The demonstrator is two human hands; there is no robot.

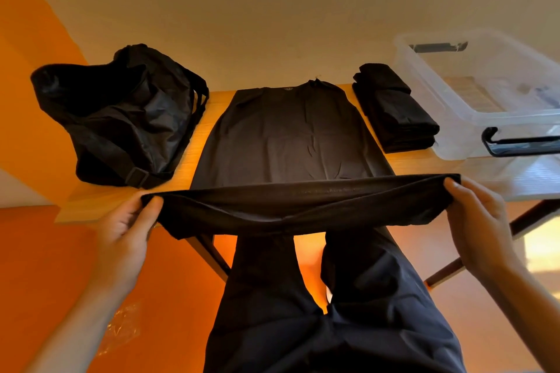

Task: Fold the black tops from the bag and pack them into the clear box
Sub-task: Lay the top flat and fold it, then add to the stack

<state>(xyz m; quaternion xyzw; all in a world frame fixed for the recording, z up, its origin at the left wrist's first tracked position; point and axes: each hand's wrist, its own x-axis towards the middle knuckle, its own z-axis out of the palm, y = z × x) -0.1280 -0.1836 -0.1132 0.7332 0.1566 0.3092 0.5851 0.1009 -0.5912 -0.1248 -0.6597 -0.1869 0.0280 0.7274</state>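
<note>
Wooden table (91, 206), cream wall (272, 24), orange floor (45, 251), left hand (127, 227), right hand (475, 215) each pinching black top (288, 136)

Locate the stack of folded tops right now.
Head view: the stack of folded tops lies on the table, right of centre, between the spread black top on its left and the clear box on its right.

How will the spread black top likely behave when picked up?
Likely floppy: the black top sags at its hem between the left hand and right hand. Probably light: fingertip pinches hold it. It may wrinkle; creases already show.
</note>
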